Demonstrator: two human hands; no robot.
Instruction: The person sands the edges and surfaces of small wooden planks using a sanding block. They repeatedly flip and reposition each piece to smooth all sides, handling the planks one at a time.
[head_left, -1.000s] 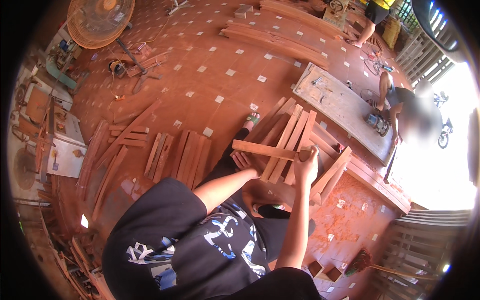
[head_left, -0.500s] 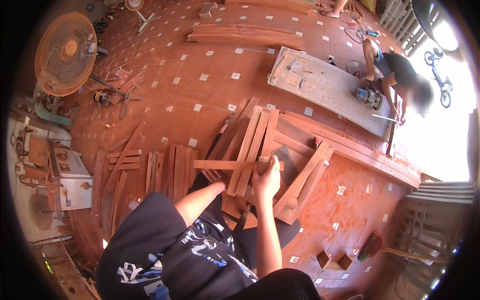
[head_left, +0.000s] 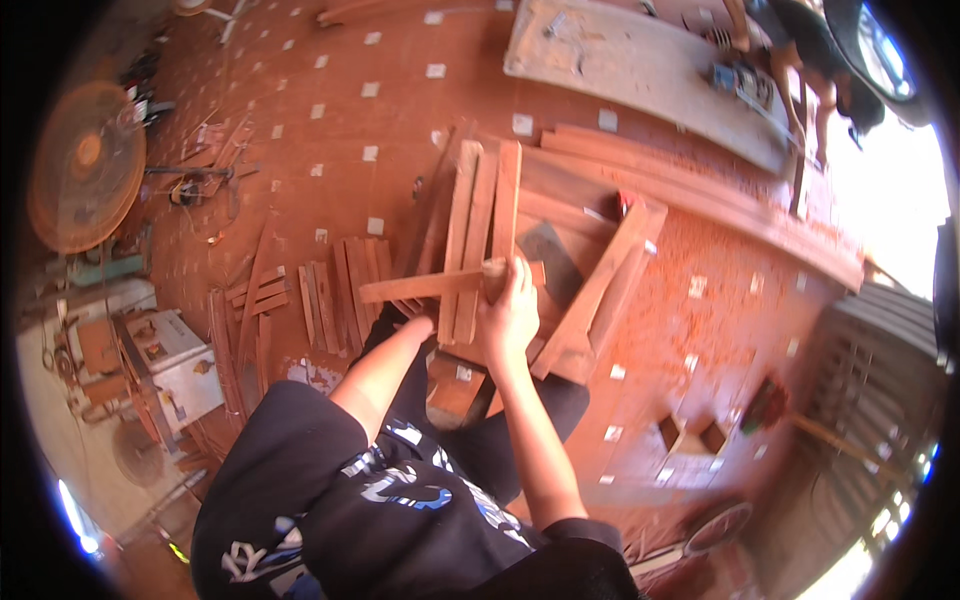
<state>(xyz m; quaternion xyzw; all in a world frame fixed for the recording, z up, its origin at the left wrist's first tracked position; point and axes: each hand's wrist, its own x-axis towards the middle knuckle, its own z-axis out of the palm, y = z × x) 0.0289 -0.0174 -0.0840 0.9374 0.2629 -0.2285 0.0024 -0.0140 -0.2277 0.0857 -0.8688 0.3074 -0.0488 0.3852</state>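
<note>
My right hand [head_left: 512, 315] is closed around a small wooden block at the right part of a short wooden strip [head_left: 412, 287]. The strip lies crosswise over several long reddish slats [head_left: 480, 215], which rest side by side on a low wooden stand [head_left: 560, 180]. My left hand [head_left: 416, 328] is beside the near left end of the slats, below the strip; its fingers are mostly hidden. Right of my right hand, a dark grey flat plate [head_left: 552, 250] lies on the stand. A thicker slanted board [head_left: 597, 290] runs along the stand's right side.
More slats [head_left: 350, 290] lie on the floor at left. Long beams [head_left: 700, 205] stretch behind the stand to the right. A person [head_left: 800, 45] bends over a low board table [head_left: 640, 75] with a power tool [head_left: 742, 85]. A fan [head_left: 88, 165] stands far left; a broom [head_left: 765, 405] lies right.
The whole view has shifted, with the low table and person now higher in the picture. My right hand still grips the block and strip. Less of my left hand's fingers shows.
</note>
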